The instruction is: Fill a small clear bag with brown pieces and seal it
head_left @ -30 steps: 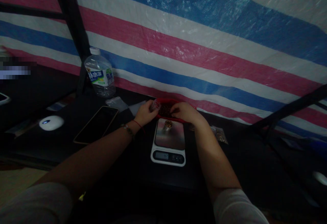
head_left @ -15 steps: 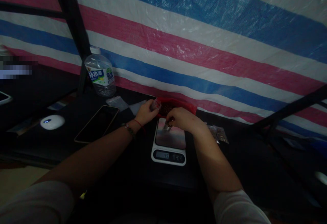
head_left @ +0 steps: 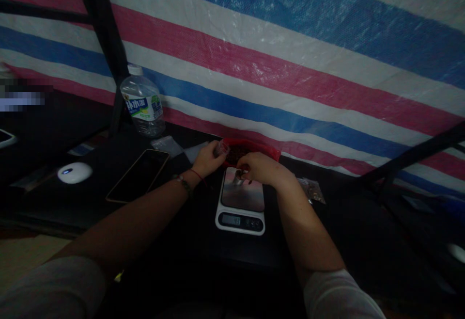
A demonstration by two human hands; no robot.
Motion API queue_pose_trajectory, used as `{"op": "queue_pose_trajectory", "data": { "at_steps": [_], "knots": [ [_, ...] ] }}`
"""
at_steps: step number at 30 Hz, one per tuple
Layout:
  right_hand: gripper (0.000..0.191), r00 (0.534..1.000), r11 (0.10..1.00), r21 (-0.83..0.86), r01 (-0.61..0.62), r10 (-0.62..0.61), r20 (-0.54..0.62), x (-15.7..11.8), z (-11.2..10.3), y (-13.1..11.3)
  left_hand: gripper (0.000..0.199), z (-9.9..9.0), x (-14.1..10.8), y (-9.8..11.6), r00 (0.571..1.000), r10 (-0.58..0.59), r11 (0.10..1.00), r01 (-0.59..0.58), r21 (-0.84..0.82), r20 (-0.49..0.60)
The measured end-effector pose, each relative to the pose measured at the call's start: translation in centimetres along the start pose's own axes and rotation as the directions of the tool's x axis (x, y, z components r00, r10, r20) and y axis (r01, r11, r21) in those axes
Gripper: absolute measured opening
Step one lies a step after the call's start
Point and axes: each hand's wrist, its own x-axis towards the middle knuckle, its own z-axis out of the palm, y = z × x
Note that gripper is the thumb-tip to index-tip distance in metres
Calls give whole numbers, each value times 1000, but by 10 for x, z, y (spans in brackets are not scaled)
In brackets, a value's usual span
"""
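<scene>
— Under the right hand, what sits there?

— A small metallic cup, standing on the far end of the scale. The right grip is narrow: fingertips pinched at the cup's rim, or on something small just above it. It is too dim to say which.

— And the left hand?

— Just left of the right grip, level with it. Its grip is closed on a small clear vial or bag, held tilted at the edge of the red tray. What the clear thing is exactly I cannot tell.

— Where is the tray from the grips?

— Right behind both, against the striped tarp. It holds dark loose pieces, lying between the two hands.

— The scale?

— Below the right grip, towards the person; its display is lit, but the digits are unreadable.

— Anything else on the dark surface?

— Left of the left grip, a phone lies flat, screen dark. Further left is a white mouse with a small blue light. Beyond the phone stands a clear water bottle with a white cap, upright beside a black pole. Right of the right grip, near the forearm, lies a small clear packet with brownish contents.

— One camera only?

— Yes, the head view.
</scene>
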Motion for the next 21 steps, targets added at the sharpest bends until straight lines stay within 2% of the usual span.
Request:
{"op": "queue_pose_trajectory", "data": {
  "at_steps": [5,8,10,12,14,17,21],
  "knots": [
    [18,1000,997,69,20,-19,-11,-2,-4,4,20,0,0,0,1000,8,1000,-8,5,10],
    [18,993,999,-13,41,-43,-113,-7,-14,8,19,-1,-1,1,1000,24,1000,-24,15,17],
    [20,988,996,-90,-9,-5,-154,-9,-18,13,19,-2,-1,1,1000,13,999,-14,33,28],
    [18,992,986,-142,-90,76,-101,-8,-18,22,22,-3,0,0,999,10,999,-13,40,52],
    [21,992,975,-182,-124,129,15,-6,-12,30,26,-3,0,-2,994,38,999,-41,28,106],
    [32,980,976,-189,-109,138,144,1,-1,38,29,-7,0,-2,973,96,995,-98,-3,208],
    [23,974,982,-163,-93,124,189,8,6,39,31,-21,4,4,927,177,984,-156,-91,331]
  ]
}}
